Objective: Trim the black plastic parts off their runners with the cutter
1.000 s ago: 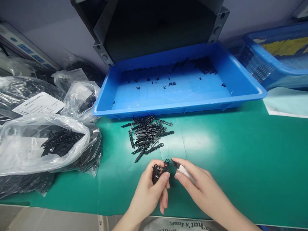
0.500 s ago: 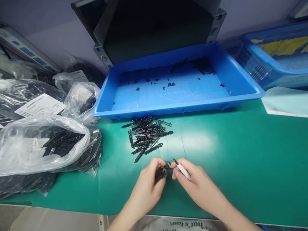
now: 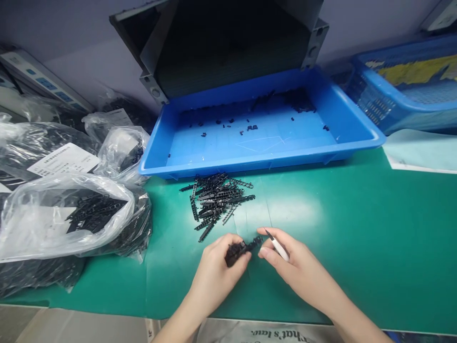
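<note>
Left hand [image 3: 217, 270]: closed on a small bundle of black strips [image 3: 240, 249], bundle low over the green mat [image 3: 357, 238] near its front edge, one end poking toward the right hand.
Right hand [image 3: 296, 267]: loosely curled, thumb and forefinger pinching a white tool [image 3: 277, 246] with a dark tip, tip just beside the bundle; whether it touches cannot be told.
Strip pile [image 3: 216, 200]: loose black strips on the mat, between the hands and the tray.
Blue tray [image 3: 357, 125]: behind the pile, a few black bits scattered inside.
Bags [image 3: 64, 209]: clear plastic, black parts within, left of the pile.
Blue basket [image 3: 407, 90]: far right
</note>
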Demonstrator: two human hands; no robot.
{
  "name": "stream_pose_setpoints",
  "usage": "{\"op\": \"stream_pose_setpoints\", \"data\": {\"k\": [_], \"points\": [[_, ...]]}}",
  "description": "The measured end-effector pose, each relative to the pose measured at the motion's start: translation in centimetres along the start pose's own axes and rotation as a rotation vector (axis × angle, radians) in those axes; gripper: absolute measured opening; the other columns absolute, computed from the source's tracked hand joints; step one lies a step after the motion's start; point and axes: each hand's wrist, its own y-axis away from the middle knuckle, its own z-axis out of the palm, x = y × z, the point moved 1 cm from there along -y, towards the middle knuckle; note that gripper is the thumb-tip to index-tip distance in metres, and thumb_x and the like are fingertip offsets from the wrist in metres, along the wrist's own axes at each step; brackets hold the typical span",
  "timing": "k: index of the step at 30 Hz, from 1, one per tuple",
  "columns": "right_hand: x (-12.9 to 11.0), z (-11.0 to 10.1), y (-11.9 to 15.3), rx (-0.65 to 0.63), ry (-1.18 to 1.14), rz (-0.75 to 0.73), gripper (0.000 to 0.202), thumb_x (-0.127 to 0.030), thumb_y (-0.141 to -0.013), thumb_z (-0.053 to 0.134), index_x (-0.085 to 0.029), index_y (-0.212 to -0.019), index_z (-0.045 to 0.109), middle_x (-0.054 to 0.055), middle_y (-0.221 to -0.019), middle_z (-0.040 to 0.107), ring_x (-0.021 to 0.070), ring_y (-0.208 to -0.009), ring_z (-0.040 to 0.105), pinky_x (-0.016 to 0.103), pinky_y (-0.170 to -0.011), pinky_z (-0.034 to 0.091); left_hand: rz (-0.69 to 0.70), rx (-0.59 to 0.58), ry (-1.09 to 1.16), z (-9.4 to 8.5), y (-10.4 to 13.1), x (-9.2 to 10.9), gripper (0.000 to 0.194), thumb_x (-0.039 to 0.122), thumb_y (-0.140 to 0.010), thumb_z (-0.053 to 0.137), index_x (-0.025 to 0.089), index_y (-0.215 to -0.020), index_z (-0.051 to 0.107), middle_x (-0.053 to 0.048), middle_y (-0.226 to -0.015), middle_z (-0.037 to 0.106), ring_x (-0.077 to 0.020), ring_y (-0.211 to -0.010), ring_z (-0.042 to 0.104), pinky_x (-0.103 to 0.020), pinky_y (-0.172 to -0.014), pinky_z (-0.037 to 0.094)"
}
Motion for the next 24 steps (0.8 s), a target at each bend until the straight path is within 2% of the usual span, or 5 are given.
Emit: {"op": "stream_pose_setpoints", "data": {"k": [4, 8, 12, 17, 24], "points": [[-0.5, 0.1, 0.0, -0.064, -0.075, -0.044, 0.02, -0.032, -0.084, 0.04, -0.018, -0.076, 0.051, -0.002, -0.063, 0.054, 0.0096, -0.051, 0.044, 0.021, -0.047, 0.034, -0.135, -0.196, 0.316, 0.9, 0.9, 0.8, 0.011, 0.024, -0.071, 0.057, 0.017, -0.069, 0.048, 0.002, -0.067, 0.049, -0.0118, -0.061, 0.043, -0.022, -0.055, 0.033], [-0.8, 0.4, 0.2, -0.107, -0.125, -0.062, 0.018, -0.029, -0.084, 0.04, -0.018, -0.072, 0.048, -0.003, -0.061, 0.05, 0.0092, -0.053, 0.045, 0.02, -0.05, 0.037, -0.206, -0.212, 0.622, 1.9, 1.2, 0.4, 0.022, 0.031, -0.071, 0.062, 0.016, -0.072, 0.047, 0.002, -0.067, 0.046, -0.0098, -0.06, 0.04, -0.021, -0.055, 0.034], [-0.5, 0.2, 0.5, -0.029, -0.002, -0.122, 0.028, -0.038, -0.087, 0.036, -0.018, -0.094, 0.053, 0.001, -0.07, 0.058, 0.0141, -0.065, 0.055, 0.026, -0.06, 0.044, -0.34, -0.172, 0.763, 2.2, 1.4, -0.2, 0.035, 0.044, -0.07, 0.063, 0.016, -0.084, 0.046, 0.004, -0.06, 0.045, -0.0046, -0.044, 0.029, -0.016, -0.038, 0.022], [0.0, -0.3, 1.4, -0.029, 0.307, -0.28, 0.039, -0.036, -0.093, 0.026, -0.022, -0.123, 0.045, 0.006, -0.11, 0.06, 0.0188, -0.094, 0.058, 0.034, -0.078, 0.048, -0.423, -0.111, 0.881, 1.8, 1.2, -0.8, 0.048, 0.05, -0.063, 0.068, 0.017, -0.088, 0.043, 0.006, -0.06, 0.045, -0.0016, -0.039, 0.024, -0.014, -0.032, 0.013], [0.2, 0.5, 1.9, -0.04, 0.634, -0.408, 0.038, -0.023, -0.091, 0.029, -0.021, -0.127, 0.043, 0.005, -0.102, 0.063, 0.0201, -0.084, 0.061, 0.036, -0.064, 0.051, -0.361, -0.084, 0.811, 1.8, 1.2, -1.1, 0.038, 0.044, -0.066, 0.068, 0.016, -0.077, 0.045, 0.008, -0.055, 0.035, -0.0017, -0.04, 0.021, -0.016, -0.034, 0.013]]}}
